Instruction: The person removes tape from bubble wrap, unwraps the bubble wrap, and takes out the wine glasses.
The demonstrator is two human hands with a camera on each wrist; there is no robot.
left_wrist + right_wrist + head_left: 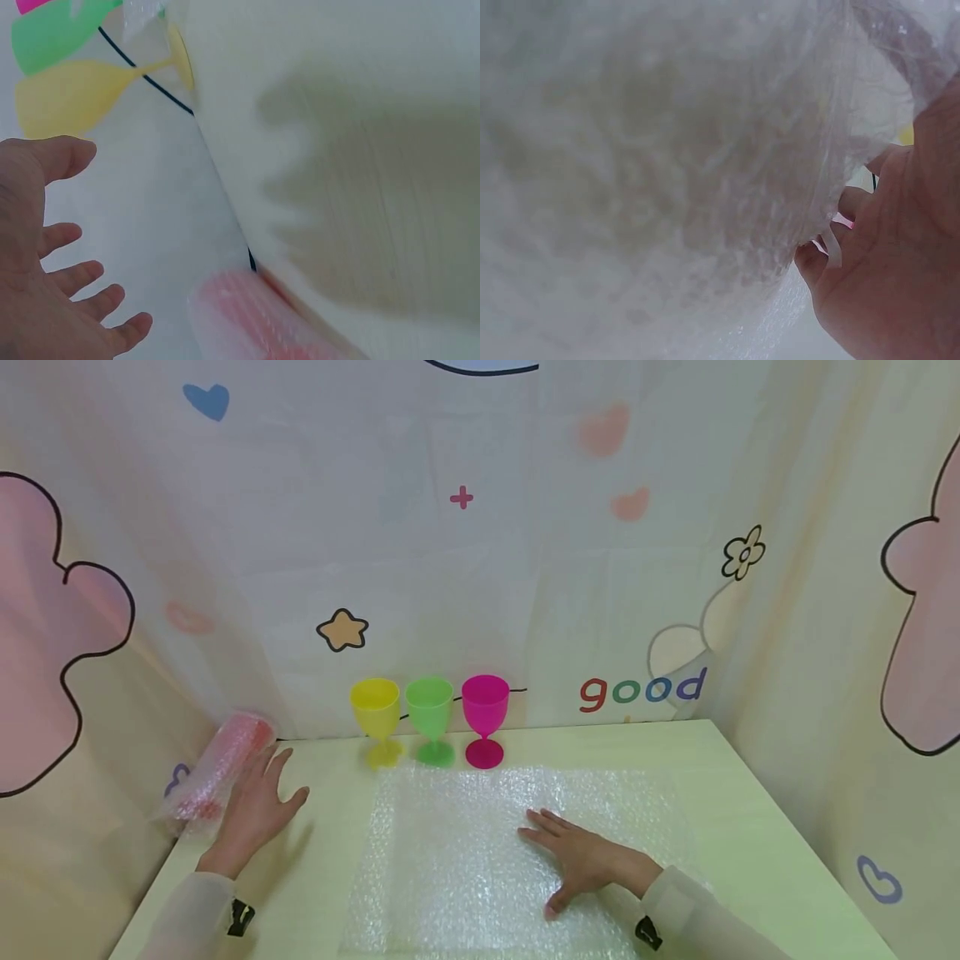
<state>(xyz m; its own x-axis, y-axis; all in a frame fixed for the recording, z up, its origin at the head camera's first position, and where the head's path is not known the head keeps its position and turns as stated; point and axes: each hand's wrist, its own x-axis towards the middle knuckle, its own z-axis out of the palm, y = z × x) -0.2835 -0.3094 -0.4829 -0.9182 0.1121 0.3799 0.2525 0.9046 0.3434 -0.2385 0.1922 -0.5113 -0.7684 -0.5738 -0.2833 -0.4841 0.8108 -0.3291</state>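
My left hand (257, 806) is at the table's left side, thumb and fingers apart, with nothing in it. Just beyond its fingertips lies a reddish-pink thing rolled in bubble wrap (228, 760); the wrapping blurs what is inside. A sheet of clear bubble wrap (442, 860) is spread flat across the middle of the table. Over the sheet's right half, my right hand (588, 857) reaches with fingers spread and palm down. In the right wrist view, bubble wrap (705, 187) fills most of the picture, close beside the fingers.
Three plastic goblets stand in a row at the table's back edge: yellow (375, 710), green (430, 706) and bright pink (485, 702). A printed cloth (480, 568) hangs behind and along both sides. The pale table (765, 860) extends right of the sheet.
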